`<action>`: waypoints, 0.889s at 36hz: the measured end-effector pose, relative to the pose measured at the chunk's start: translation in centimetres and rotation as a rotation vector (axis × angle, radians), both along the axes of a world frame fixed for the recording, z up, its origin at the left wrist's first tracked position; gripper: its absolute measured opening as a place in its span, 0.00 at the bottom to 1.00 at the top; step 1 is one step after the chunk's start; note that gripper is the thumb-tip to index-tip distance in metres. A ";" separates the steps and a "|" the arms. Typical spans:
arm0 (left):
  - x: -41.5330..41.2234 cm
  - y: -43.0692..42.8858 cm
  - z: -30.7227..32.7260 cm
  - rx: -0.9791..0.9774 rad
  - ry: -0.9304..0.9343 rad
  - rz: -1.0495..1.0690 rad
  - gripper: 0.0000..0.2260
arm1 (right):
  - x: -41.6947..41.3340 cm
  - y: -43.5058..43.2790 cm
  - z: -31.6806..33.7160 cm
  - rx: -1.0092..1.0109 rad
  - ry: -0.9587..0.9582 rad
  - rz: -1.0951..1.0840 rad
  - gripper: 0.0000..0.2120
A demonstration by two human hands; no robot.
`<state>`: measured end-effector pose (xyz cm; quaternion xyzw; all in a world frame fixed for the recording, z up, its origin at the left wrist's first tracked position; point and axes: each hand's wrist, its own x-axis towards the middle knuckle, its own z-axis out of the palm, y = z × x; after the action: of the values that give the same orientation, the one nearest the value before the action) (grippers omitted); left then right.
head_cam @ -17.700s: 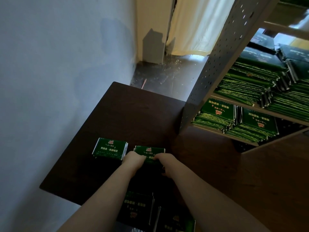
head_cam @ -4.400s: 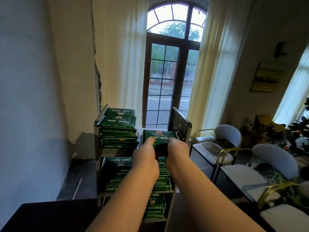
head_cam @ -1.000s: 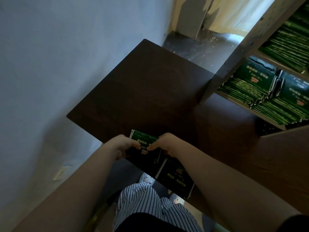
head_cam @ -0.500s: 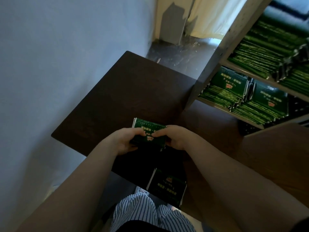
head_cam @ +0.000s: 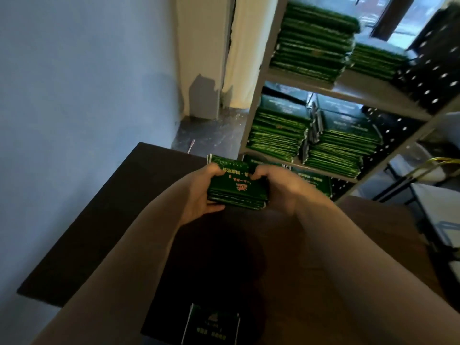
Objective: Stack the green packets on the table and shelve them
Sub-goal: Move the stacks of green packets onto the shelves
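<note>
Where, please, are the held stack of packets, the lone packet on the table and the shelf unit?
held stack of packets [head_cam: 239,186]: head view, printed top face.
lone packet [head_cam: 211,328]: head view, middle of its top face.
shelf unit [head_cam: 368,97]: head view, bare upper shelf board.

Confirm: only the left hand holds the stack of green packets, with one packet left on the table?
No, both hands hold it: the head view shows left hand and right hand gripping the stack of green packets at its sides. One packet does lie on the table.
</note>
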<state>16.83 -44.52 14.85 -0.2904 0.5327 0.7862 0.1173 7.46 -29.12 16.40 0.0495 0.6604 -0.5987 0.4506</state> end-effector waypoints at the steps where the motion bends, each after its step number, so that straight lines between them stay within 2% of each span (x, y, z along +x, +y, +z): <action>1: -0.5 0.5 0.6 -0.010 0.032 -0.010 0.12 | -0.3 0.8 0.8 -0.015 0.018 -0.018 0.17; 3: -1.1 1.6 1.9 0.006 0.088 0.001 0.13 | -0.4 2.4 2.7 -0.040 0.047 -0.048 0.18; 6: -2.3 3.8 3.5 0.032 0.170 0.010 0.15 | -0.5 5.3 5.6 -0.100 0.114 -0.069 0.14; 8: -2.8 5.5 5.1 0.051 0.208 0.051 0.13 | -0.5 7.2 7.5 -0.138 0.170 -0.097 0.13; 12: -3.6 8.5 8.6 0.121 0.277 0.057 0.08 | -0.6 10.4 10.6 -0.170 0.226 -0.133 0.18; 16: -5.0 10.5 11.9 0.159 0.353 -0.027 0.10 | -0.7 13.2 13.4 -0.290 0.238 -0.257 0.21; 22: -7.6 14.1 16.5 0.175 0.357 0.071 0.05 | -0.8 15.4 17.5 -0.374 0.296 -0.478 0.19; 26: -8.9 15.7 18.9 0.194 0.373 0.111 0.03 | -1.4 16.0 19.4 -0.514 0.241 -0.620 0.19; 32: -11.3 17.6 21.1 0.241 0.354 0.193 0.08 | -2.9 14.9 20.8 -0.629 0.249 -0.689 0.05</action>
<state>5.48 -26.91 35.96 -0.1814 0.4172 0.8903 -0.0197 4.55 -14.21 37.24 0.0545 0.4415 -0.8851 0.1366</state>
